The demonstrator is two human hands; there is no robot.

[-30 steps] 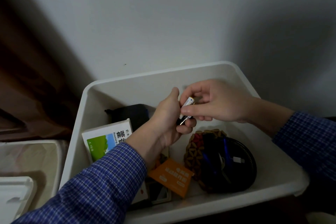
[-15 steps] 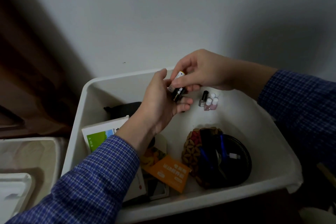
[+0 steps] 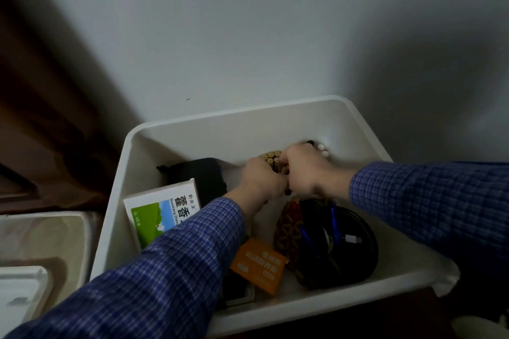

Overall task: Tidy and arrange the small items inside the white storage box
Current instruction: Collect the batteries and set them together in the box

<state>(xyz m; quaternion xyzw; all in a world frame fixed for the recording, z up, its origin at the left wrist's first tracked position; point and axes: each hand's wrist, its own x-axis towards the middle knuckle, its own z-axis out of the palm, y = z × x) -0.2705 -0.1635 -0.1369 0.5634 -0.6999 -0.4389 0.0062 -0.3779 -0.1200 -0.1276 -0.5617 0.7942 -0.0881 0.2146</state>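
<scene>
The white storage box (image 3: 248, 114) stands against the wall. Both hands are low inside it near the back wall, pressed together. My left hand (image 3: 261, 181) and my right hand (image 3: 305, 173) are closed around a bundle of small cylinders (image 3: 271, 158) with tan round ends; most of the bundle is hidden by the fingers. Just behind my right hand, small bottles (image 3: 322, 150) stand at the back wall. A white and green medicine box (image 3: 159, 209), a black pouch (image 3: 203, 173), an orange packet (image 3: 259, 264) and a black round case with cables (image 3: 338, 242) lie in the box.
A patterned cloth (image 3: 286, 226) lies against the black case. Left of the box is a bin lined with a bag (image 3: 41, 231), with a white lid (image 3: 19, 292) in front of it. A brown curtain (image 3: 41, 118) hangs at the left.
Both hands have dropped from above the box rim down to the back of the box. The single small cylinder they held up is no longer visible; a bundle with tan ends now shows between them.
</scene>
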